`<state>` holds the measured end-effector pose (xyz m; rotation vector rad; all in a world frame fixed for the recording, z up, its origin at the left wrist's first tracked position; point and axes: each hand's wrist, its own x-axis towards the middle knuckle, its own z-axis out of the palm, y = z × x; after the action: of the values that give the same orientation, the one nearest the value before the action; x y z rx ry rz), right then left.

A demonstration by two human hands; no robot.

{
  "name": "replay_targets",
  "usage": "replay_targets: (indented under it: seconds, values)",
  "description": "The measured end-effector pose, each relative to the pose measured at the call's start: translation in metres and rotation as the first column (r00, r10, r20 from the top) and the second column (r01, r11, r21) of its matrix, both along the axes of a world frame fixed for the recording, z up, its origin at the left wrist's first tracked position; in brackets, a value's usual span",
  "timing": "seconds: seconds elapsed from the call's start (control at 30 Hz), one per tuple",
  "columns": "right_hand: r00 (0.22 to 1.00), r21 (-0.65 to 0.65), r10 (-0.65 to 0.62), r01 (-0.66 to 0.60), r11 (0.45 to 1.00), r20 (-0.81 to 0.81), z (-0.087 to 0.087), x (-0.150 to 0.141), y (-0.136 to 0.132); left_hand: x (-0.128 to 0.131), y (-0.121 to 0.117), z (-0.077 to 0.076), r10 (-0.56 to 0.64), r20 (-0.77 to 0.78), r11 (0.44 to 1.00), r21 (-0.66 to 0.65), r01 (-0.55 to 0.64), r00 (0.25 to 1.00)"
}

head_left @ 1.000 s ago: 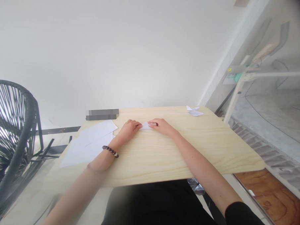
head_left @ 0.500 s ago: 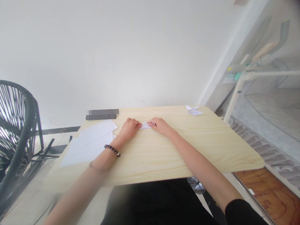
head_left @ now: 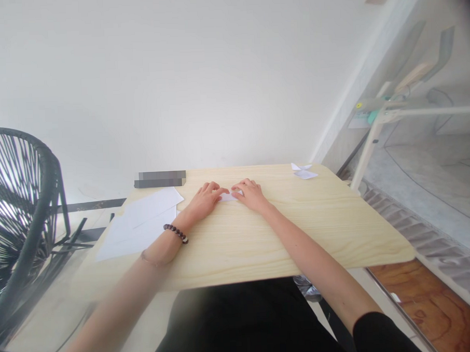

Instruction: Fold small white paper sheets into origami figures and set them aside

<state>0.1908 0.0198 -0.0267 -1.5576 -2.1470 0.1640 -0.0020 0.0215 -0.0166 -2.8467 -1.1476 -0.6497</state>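
Observation:
A small folded piece of white paper [head_left: 226, 197] lies on the table between my two hands, partly covered by fingers. My left hand [head_left: 204, 200] has its thumb and index finger closed on the paper's left side, the index finger reaching along the top edge. From the right, my right hand [head_left: 253, 196] curls its thumb and index finger round the other end. A dark bead bracelet circles my left wrist. The exact folds in the paper are too small to make out.
White paper sheets [head_left: 143, 221] lie on the left of the wooden table [head_left: 284, 241]. A folded paper shape [head_left: 305, 172] rests at the back right, and a pixelated dark item [head_left: 160, 179] at the back left. A woven chair [head_left: 48, 174] stands left; a white wall rises behind.
The fingers of both hands have lifted and spread a little. My left index finger now stretches further over the paper's top edge, and the paper has stayed in place.

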Motion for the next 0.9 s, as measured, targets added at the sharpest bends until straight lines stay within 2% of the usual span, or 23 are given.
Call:
replay_targets:
  seconds: [0.17,0.6,0.9]
  values:
    - [1.0,-0.019,-0.012,0.012,1.0,-0.012,-0.0015,0.001,0.0011,0.0025,-0.0038,0.008,-0.101,-0.065,0.993,0.046,0.104,0.993]
    - [1.0,-0.046,-0.02,0.019,0.999,-0.009,-0.0013,0.0012,0.0028,-0.0004,0.0026,0.0057,-0.138,-0.055,0.989,0.051,0.141,0.989]
    - [1.0,-0.051,-0.012,0.012,0.999,0.001,-0.0018,0.0031,0.0049,-0.0022,0.0052,0.0062,-0.122,-0.023,0.991,0.051,0.123,0.992]
